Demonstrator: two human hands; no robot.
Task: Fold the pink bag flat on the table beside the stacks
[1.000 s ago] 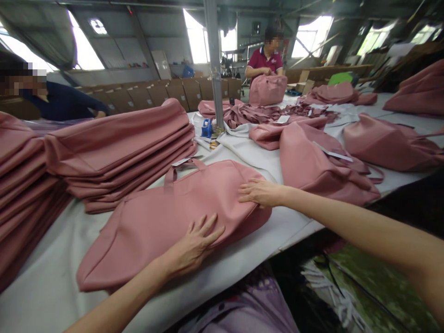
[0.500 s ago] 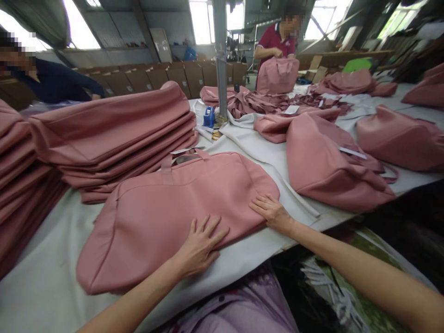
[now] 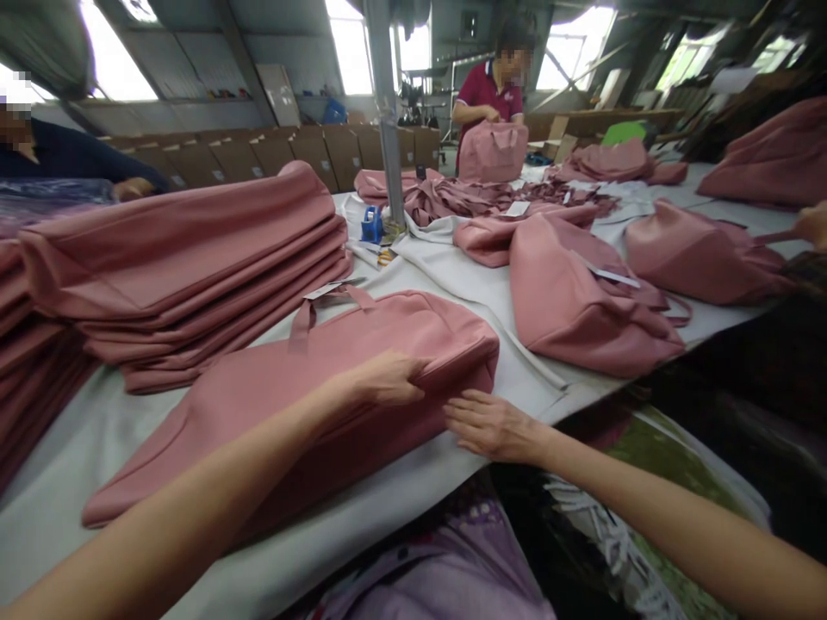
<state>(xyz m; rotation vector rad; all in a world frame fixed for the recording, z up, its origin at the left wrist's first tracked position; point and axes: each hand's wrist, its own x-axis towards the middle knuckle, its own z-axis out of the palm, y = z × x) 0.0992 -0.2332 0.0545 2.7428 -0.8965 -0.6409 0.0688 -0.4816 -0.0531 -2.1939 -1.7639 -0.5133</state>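
A pink handbag [image 3: 277, 379] lies in front of me on the white-covered table, its near side lifted so that the bottom panel shows. My left hand [image 3: 391, 377] is closed on the bag's near edge, right of the middle; its fingertips are partly hidden. Beside the lower right part of the bag is my right hand [image 3: 494, 426], fingers stretched out and close together. Whether its fingertips touch the bottom panel I cannot tell. The bag's handles and a white tag [image 3: 326, 291] rest at its far side.
Folded pink bags [image 3: 194, 250] are stacked at the left. More pink bags [image 3: 568, 293] lie to the right. A post [image 3: 388, 129] rises behind, near a blue tape dispenser [image 3: 372, 226] and scissors [image 3: 386, 257]. Co-workers stand across the table; another person's hand [image 3: 812, 226] shows at the right.
My left hand went from lying flat on the bag to gripping its near edge, which is now raised. My right hand came off the bag's top to its near side. The view shifted right.
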